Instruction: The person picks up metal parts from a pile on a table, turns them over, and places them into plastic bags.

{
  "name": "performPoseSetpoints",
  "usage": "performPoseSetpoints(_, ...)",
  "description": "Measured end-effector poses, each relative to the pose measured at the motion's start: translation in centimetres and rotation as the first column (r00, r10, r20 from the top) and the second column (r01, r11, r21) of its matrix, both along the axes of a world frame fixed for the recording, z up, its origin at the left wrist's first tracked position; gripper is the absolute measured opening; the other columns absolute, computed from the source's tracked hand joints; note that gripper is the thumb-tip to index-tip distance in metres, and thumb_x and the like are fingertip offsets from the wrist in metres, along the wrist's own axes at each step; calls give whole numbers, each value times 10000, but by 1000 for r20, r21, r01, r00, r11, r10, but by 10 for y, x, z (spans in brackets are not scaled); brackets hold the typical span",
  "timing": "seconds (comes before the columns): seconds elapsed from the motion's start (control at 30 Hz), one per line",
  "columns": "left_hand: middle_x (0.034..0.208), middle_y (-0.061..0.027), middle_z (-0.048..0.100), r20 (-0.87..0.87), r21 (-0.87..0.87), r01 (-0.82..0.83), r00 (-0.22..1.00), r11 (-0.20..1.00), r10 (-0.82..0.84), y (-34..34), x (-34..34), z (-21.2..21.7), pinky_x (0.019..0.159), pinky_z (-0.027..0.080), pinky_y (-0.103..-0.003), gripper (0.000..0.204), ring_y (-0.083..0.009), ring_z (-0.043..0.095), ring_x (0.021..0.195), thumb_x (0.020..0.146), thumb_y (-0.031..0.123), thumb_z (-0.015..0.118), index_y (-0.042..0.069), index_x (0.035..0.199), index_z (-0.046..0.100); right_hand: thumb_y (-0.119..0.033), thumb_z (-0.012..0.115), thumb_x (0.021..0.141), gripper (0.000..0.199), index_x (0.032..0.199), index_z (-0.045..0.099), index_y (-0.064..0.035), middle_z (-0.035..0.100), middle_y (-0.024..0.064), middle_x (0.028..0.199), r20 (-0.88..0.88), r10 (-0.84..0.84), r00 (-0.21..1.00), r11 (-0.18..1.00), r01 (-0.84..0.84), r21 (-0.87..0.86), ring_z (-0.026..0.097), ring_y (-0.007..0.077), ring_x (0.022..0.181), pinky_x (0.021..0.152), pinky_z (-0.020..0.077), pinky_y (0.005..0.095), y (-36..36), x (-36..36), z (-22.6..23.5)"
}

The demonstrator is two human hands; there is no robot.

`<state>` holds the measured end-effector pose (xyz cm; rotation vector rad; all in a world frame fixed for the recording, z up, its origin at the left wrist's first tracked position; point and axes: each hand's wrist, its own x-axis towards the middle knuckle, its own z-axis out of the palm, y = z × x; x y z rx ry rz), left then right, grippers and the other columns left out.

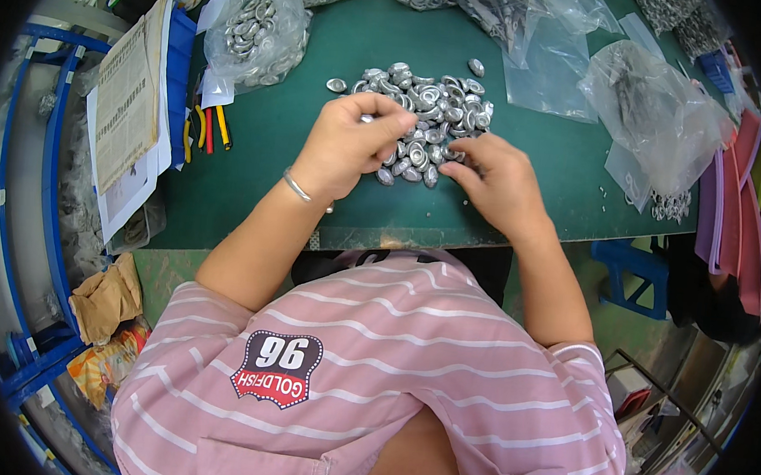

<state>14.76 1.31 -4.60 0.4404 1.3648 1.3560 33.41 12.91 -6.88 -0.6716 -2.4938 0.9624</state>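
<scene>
A loose pile of small silver oval metal pieces point(432, 106) lies on the green tabletop in front of me. Some pieces look hollow like cups, others show a rounded back. My left hand point(352, 140), with a silver bangle at its wrist, is closed above the pile's left side. Its thumb and forefinger press together, and whatever they hold is hidden. At the pile's right front edge my right hand point(499, 182) has its thumb and curled fingers around a silver oval metal piece point(453, 155).
Clear bags of metal parts point(258, 34) stand behind and left; an empty-looking plastic bag point(650, 106) and small hooks point(670, 206) lie right. Pliers point(188, 134) and pens point(222, 128) sit beside a blue holder with papers point(137, 92). A blue stool point(631, 275) stands below the table.
</scene>
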Motion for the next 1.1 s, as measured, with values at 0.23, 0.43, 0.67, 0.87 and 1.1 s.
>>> performPoseSetpoints(0.23, 782, -78, 574, -984, 23, 390, 174, 921, -49, 7, 29, -22, 615, 485, -345, 189, -244, 605, 703, 755, 74, 697, 62, 942, 679, -175, 687, 844, 160, 887, 656, -24, 603, 43, 712, 51, -273, 961, 364, 152, -919, 522, 114, 529, 433, 379, 223, 13, 7, 4)
performPoseSetpoints(0.43, 773, -79, 551, -994, -109, 419, -49, 901, -98, 18, 35, -21, 594, 492, -381, 102, -274, 608, 707, 742, 91, 686, 63, 833, 648, -140, 607, 896, 166, 988, 585, -4, 601, 86, 815, -423, -294, 857, -24, -450, -893, 506, 89, 569, 408, 327, 174, 20, 29, -9)
performPoseSetpoints(0.67, 780, -84, 539, -999, -41, 460, -26, 887, -33, 19, 31, -23, 594, 486, -388, 126, -285, 600, 710, 743, 98, 690, 55, 818, 599, -97, 722, 785, 115, 846, 680, -10, 656, 53, 773, -150, -150, 977, 844, 48, -534, 614, 165, 705, 521, 445, 275, 8, 25, -8)
performPoseSetpoints(0.87, 810, -94, 541, -996, -88, 466, -54, 880, -71, 19, 30, -25, 606, 490, -389, 148, -291, 602, 723, 738, 93, 691, 57, 847, 598, -151, 762, 705, 192, 823, 646, -53, 612, 104, 801, 60, -101, 993, 975, 87, 203, 617, 290, 670, 599, 504, 389, -20, 16, -11)
performPoseSetpoints(1.1, 799, -85, 563, -982, 110, 472, 188, 874, 22, 17, 22, -30, 548, 475, -342, 130, -254, 580, 667, 777, 96, 683, 50, 848, 584, -127, 590, 876, 135, 873, 604, 7, 594, 70, 741, -360, -259, 896, 245, -299, -922, 586, 154, 713, 430, 377, 215, 21, 45, -22)
